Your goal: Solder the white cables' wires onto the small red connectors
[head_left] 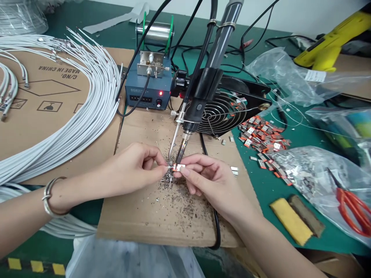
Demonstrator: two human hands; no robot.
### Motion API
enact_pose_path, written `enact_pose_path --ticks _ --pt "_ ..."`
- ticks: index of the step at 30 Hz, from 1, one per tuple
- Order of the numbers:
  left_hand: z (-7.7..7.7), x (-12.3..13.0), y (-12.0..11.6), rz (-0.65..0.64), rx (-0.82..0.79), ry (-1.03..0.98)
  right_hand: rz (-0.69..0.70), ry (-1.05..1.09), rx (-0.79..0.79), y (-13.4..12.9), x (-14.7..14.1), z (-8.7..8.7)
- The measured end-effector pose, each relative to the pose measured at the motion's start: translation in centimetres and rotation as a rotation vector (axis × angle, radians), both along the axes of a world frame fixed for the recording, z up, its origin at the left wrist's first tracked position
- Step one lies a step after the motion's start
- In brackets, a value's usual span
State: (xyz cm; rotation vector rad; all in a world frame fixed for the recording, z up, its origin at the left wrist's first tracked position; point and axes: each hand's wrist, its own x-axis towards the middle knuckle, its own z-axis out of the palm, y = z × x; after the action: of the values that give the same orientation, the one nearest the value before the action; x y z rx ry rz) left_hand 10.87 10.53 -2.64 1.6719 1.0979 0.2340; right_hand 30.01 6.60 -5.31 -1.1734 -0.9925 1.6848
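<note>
Clamping the small orange-and-silver connector (181, 167) between the fingers of the right hand (210, 175), at the tip of the tilted soldering iron (198, 106). Pinching a small pale piece (170, 167), mostly hidden, between the closed fingers of the left hand (142, 166), at the connector's left end. Working just beneath a bent metal tube (174, 143), to the left of the iron tip. Holding the connector above the cardboard sheet (130, 224), over a scatter of dark debris (185, 204). Working in front of the blue control box (147, 83), with its red light glowing, the solder spool (156, 34) behind it, and the round fan (220, 116) to its right. Working between the white cable bundle (100, 100) on the left and the loose connector pile (263, 135) on the green tabletop (301, 127). Working farther left of a clear bag of metal parts (313, 173), red-handled cutters (352, 210) and a yellow sponge (290, 222).
</note>
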Motion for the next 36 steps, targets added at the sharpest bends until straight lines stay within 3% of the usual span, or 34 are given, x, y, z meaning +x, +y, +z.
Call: enact_pose_path --ticks 7,14,19,23,26,30,33,36 --pt "-0.7 -0.6 -0.2 -0.074 0.007 0.048 0.012 -0.071 -0.04 0.2 -0.3 0.3" --pt "0.5 -1.1 0.5 -0.079 -0.003 0.1 0.032 -0.173 -0.028 0.0 -0.2 0.2" --pt "0.4 -1.4 2.1 0.071 0.321 0.214 0.083 -0.423 0.126 -0.5 0.2 0.1" --pt "0.0 -2.0 2.3 -0.004 0.551 0.365 0.208 -0.801 0.405 -1.0 1.5 0.6" --pt "0.5 -2.3 1.7 -0.007 0.587 0.37 0.235 -1.021 0.552 -1.3 3.0 1.9" --pt "1.5 -2.1 1.2 -0.019 0.494 0.252 0.029 -1.018 0.714 -1.0 4.6 5.1" --pt "1.6 -1.8 0.8 -0.052 0.458 0.219 -0.141 -0.986 0.878 -0.1 4.2 8.1" --pt "0.9 -2.0 0.0 -0.088 0.467 0.26 -0.106 -1.114 1.077 1.4 2.7 10.6"
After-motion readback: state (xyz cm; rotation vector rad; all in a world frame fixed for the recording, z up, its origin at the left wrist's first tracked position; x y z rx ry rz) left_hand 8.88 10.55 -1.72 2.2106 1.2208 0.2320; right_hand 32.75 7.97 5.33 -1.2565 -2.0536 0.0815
